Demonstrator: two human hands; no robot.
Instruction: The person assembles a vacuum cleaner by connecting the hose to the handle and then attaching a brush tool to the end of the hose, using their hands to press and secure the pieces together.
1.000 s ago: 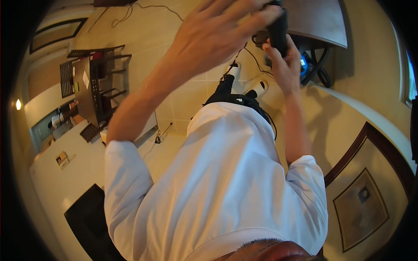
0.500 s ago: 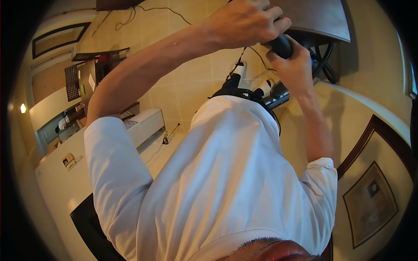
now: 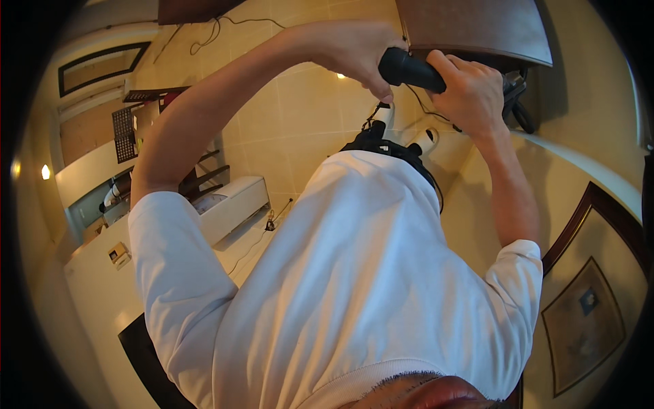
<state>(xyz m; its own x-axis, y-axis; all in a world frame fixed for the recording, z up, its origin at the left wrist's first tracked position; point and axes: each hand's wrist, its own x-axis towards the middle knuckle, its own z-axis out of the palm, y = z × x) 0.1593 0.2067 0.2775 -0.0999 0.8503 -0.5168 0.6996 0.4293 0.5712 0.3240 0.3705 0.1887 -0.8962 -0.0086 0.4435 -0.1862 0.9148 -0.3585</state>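
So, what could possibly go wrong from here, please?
The black tube could slip: the right hand holds it, but the grip of the left hand is unclear. The hands appear close to the brown wooden furniture and might knock its edge. A foot might catch the thin dark cable near the shoes.

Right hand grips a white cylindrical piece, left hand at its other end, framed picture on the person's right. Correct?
No: the cylindrical piece is black, not white; the head view shows it. The rest stands: right hand gripping it, left hand at its other end, framed picture on the person's right.
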